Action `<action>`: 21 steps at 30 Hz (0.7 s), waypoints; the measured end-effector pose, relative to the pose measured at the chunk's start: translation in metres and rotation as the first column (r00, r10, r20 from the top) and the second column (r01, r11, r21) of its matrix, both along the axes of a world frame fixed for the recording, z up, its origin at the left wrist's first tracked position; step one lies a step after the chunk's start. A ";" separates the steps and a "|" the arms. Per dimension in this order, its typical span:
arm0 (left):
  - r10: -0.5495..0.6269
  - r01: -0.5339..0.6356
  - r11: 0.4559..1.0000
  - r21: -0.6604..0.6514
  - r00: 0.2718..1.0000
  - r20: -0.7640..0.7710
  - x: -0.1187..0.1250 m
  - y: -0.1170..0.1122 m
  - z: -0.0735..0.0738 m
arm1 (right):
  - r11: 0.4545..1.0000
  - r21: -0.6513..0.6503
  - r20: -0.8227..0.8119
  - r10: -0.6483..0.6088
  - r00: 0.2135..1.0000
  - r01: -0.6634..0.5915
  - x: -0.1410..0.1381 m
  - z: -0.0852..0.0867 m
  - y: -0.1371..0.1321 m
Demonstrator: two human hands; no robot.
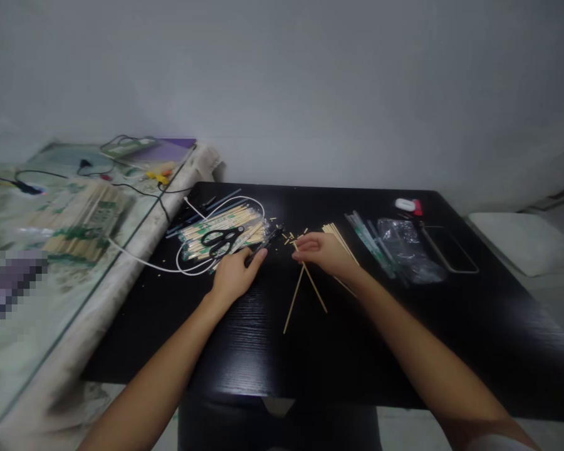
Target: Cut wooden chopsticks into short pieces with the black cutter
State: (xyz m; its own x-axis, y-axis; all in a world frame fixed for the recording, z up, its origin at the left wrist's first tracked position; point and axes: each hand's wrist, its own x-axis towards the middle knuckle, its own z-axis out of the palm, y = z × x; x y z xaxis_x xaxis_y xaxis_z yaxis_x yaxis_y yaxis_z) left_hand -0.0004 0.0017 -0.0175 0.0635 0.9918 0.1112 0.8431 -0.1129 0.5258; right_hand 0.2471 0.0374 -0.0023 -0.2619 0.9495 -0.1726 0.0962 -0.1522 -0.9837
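My left hand [235, 274] is closed around a dark hand tool [264, 243], whose narrow end points away to the right; its exact kind is hard to make out. My right hand [326, 254] pinches thin wooden sticks at their upper ends. Below the fingers, one wooden stick [293, 300] slants down to the left and another stick [316, 289] down to the right, so they form an upside-down V. Short cut stick pieces [287, 238] lie scattered between the hands. A bundle of sticks [341, 241] rests behind my right wrist.
Black-handled scissors [220, 238] lie on packs of sticks [197, 241], with a white cable [155, 268] looping around. Right of my hands are clear wrappers [411, 250], a phone [451, 249] and a white object [405, 205]. A glass-topped table [37, 338] adjoins the black table [244, 369].
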 end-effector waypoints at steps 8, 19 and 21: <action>-0.081 0.084 0.986 0.141 0.996 -0.023 0.003 -0.007 -0.001 | 0.993 -0.114 -0.196 0.007 0.981 -0.030 -0.018 0.013 -0.017; -0.111 0.122 0.976 0.183 0.991 -0.069 0.004 -0.009 -0.004 | 0.997 -0.062 -0.184 0.042 0.982 -0.055 -0.020 0.013 -0.019; -0.112 0.124 0.976 0.177 0.991 -0.077 0.004 -0.009 -0.003 | 0.997 -0.056 -0.174 0.042 0.984 -0.052 -0.020 0.014 -0.019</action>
State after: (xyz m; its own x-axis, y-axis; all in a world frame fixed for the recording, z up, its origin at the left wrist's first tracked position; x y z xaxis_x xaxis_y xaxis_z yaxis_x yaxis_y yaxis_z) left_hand 0.0035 -0.0068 -0.0203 0.1916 0.9406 0.2802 0.8503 -0.3017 0.4313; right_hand 0.2270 0.0179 0.0119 -0.3368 0.9248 -0.1772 -0.0657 -0.2108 -0.9753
